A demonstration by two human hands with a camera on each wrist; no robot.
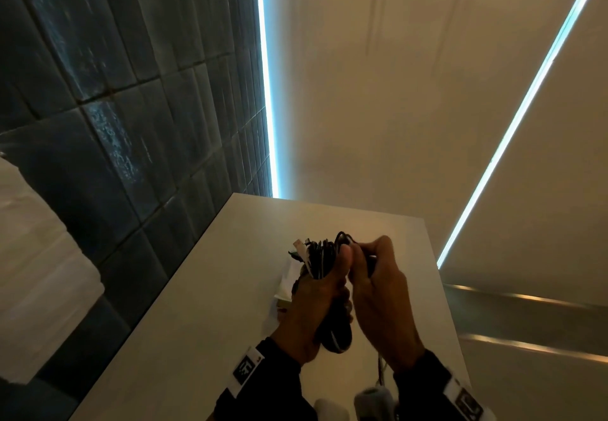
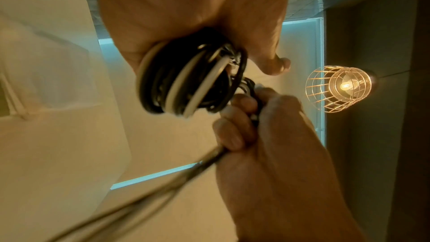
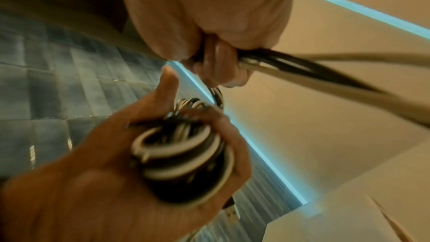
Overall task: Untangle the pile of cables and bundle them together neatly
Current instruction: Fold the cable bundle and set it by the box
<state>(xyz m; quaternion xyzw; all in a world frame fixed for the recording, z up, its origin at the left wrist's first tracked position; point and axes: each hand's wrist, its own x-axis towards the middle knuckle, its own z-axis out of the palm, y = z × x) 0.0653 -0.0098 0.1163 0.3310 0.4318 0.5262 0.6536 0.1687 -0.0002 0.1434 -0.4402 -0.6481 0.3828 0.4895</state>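
A coiled bundle of black and white cables (image 1: 319, 259) is held up above the white table (image 1: 197, 322). My left hand (image 1: 324, 292) grips the bundle round its middle, thumb up along the side. My right hand (image 1: 363, 257) sits just right of it, its fingers curled round loose cable strands (image 3: 325, 73) that run off from the bundle's top. In the left wrist view the bundle (image 2: 186, 80) shows its looped end, and the strands (image 2: 139, 190) trail down past the right hand (image 2: 267, 144). A USB plug (image 3: 232, 213) hangs below the bundle (image 3: 184, 157).
A pale paper or packet (image 1: 284, 281) lies on the table under the hands. Grey and white rounded objects (image 1: 373, 397) sit at the near edge. A dark tiled wall (image 1: 98, 91) lies to the left. A caged lamp (image 2: 339, 89) glows overhead.
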